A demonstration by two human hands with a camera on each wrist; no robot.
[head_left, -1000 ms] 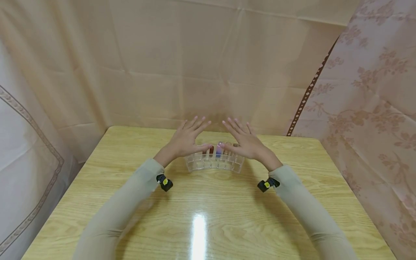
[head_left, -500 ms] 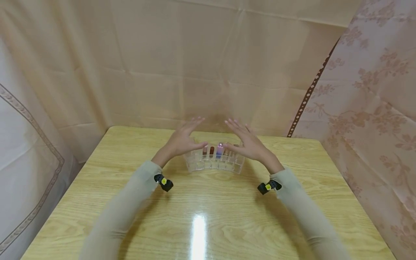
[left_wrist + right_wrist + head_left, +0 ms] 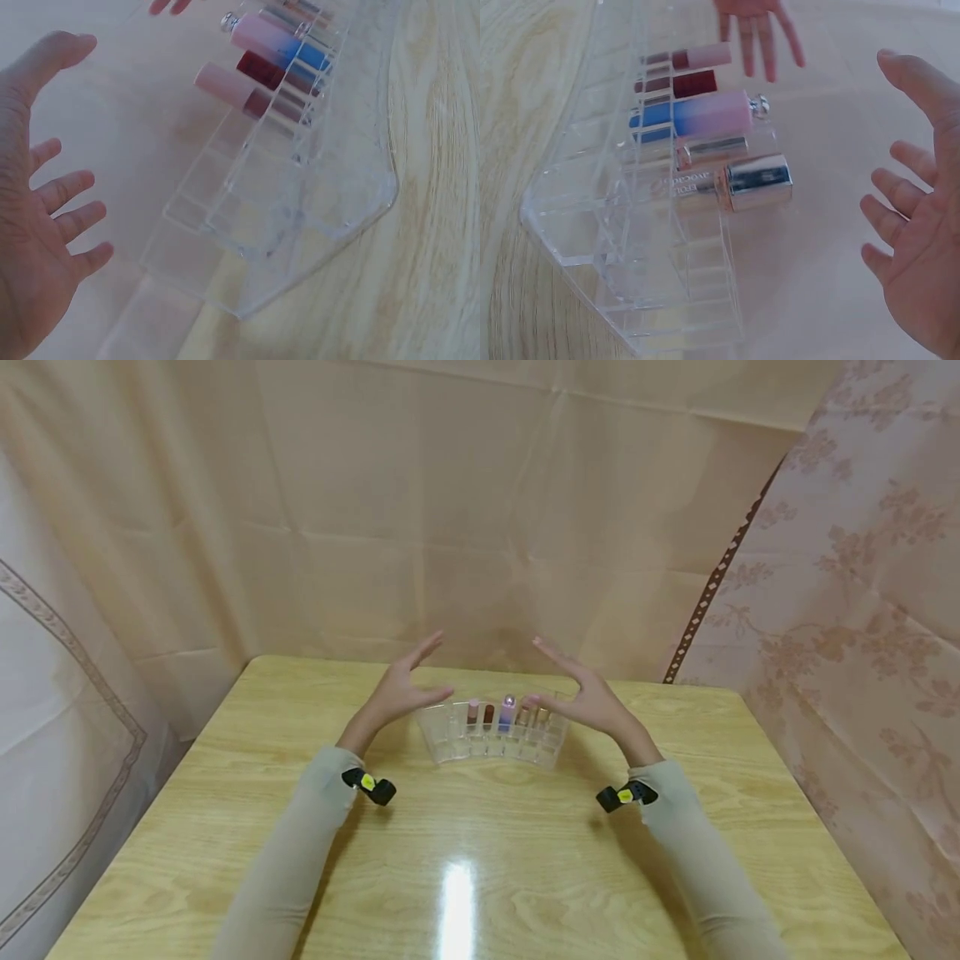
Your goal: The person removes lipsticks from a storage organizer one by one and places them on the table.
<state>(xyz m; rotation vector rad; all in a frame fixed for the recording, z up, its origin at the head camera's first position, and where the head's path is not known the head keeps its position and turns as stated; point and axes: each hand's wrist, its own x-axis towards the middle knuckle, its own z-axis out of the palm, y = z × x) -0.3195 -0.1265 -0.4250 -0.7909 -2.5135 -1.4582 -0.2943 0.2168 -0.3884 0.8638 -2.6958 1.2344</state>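
Note:
A clear, slightly curved cosmetics organizer (image 3: 442, 750) with small compartments stands on the table, holding several lip-colour tubes on end. Among them are a pink-capped tube (image 3: 221, 82), one with a dark red cap (image 3: 260, 70), and a pink-to-blue tube (image 3: 712, 115) topped by a silver ball. In the right wrist view a shiny gold-capped tube (image 3: 759, 182) bears white lettering. My left hand (image 3: 392, 695) is raised by the organizer's left end, fingers extended and thumb spread, holding nothing. My right hand (image 3: 596, 702) mirrors it at the right end, thumb overlapping the organizer in the head view.
The organizer sits toward the back of a wood-grain table (image 3: 540, 860). Behind the table hangs a beige cloth (image 3: 480, 527), with a floral pink curtain (image 3: 870, 610) on the right and a pale curtain (image 3: 67, 693) on the left. Black cameras are strapped on both wrists.
Both hands have moved apart and turned so their palms face each other. More of the organizer and its tubes shows between them. The organizer has stayed about where it was.

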